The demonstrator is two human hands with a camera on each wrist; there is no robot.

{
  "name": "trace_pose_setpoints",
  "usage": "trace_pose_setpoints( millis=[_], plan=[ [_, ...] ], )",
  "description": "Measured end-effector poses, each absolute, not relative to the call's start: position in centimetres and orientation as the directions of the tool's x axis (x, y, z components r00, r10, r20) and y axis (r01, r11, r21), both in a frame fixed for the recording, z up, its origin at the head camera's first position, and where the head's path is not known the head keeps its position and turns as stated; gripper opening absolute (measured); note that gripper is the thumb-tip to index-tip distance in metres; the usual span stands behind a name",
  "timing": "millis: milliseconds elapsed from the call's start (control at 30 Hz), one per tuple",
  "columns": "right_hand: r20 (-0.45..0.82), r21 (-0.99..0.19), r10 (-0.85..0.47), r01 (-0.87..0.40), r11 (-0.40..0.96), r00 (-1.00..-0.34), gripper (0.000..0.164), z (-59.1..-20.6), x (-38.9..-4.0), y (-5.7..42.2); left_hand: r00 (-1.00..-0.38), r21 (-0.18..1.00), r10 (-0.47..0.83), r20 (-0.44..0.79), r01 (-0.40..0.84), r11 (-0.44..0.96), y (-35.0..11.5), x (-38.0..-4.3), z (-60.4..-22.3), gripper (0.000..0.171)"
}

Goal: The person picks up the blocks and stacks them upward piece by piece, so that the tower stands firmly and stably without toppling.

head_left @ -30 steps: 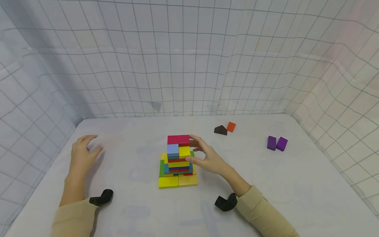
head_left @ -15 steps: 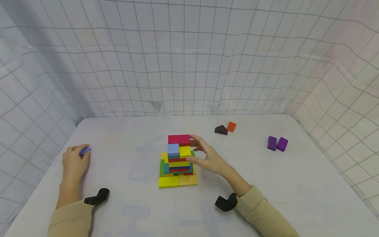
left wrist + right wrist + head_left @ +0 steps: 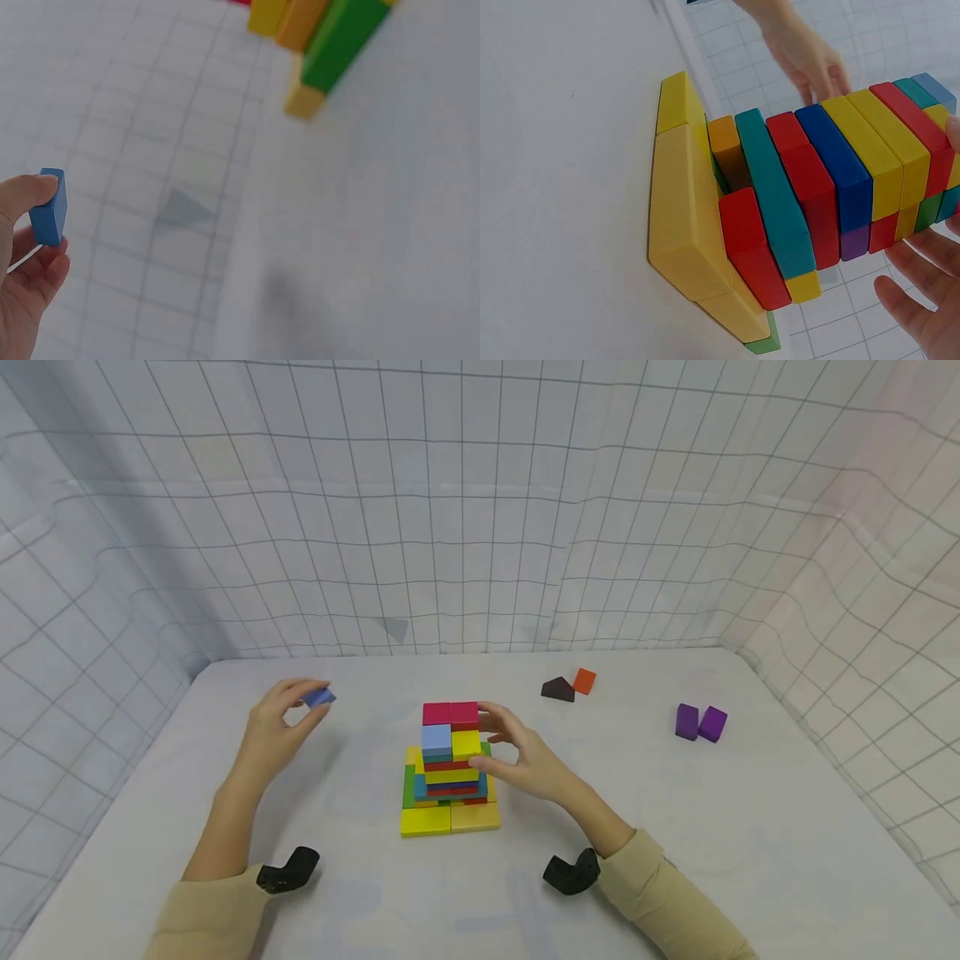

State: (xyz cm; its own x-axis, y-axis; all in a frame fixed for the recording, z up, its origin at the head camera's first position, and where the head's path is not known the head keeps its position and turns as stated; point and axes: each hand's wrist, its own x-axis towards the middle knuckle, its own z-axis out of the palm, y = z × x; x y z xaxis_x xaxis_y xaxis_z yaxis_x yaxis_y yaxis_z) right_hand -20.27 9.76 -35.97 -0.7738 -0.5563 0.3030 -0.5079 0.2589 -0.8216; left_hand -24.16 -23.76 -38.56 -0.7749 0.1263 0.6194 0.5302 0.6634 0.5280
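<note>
A light blue block (image 3: 320,697) is pinched between the thumb and fingertips of my left hand (image 3: 273,727), raised above the table to the left of the tower. The left wrist view shows the thumb pressed on its narrow side. The stepped block tower (image 3: 452,777), built of many-coloured wooden blocks, stands upright at mid-table. Its top carries red, light blue and yellow blocks. My right hand (image 3: 525,764) holds its upper right side, thumb at the front and fingers at the back. In the right wrist view several fingers (image 3: 922,262) lie along the upper layers.
Behind the tower to the right lie a dark brown block (image 3: 558,690) and an orange block (image 3: 585,681). Two purple blocks (image 3: 687,722) lie farther right. A grid-patterned cloth (image 3: 480,527) encloses the white table (image 3: 375,893) at back and sides.
My left hand reached down at the far left, took hold of the blue block, and has carried it up and right toward the tower. My right hand has stayed in place.
</note>
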Motion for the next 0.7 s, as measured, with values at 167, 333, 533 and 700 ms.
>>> trace_pose_setpoints(
  millis=[167, 333, 533, 700],
  plan=[
    [0.281, -0.829, -0.553, -0.489, 0.273, -0.785, 0.063, -35.9, -20.2, 9.8, -0.649, 0.454, 0.284, 0.705, 0.722, 0.523, -18.4, -23.0, -35.4, 0.035],
    [0.289, -0.828, -0.564, -0.498, 0.257, -0.773, 0.063, -35.9, -20.3, 9.8, -0.540, 0.421, 0.429, 0.724, 0.839, 0.345, -14.1, -21.5, -33.8, 0.039],
    [0.330, -0.813, -0.584, -0.538, 0.224, -0.741, 0.063, -36.1, -20.4, 10.0, -0.447, 0.365, 0.541, 0.712, 0.894, 0.259, -11.4, -20.7, -34.1, 0.040],
    [0.346, -0.802, -0.585, -0.554, 0.220, -0.733, 0.063, -36.1, -20.4, 10.0, -0.396, 0.306, 0.575, 0.716, 0.918, 0.252, -10.6, -20.8, -34.6, 0.038]
  ],
)
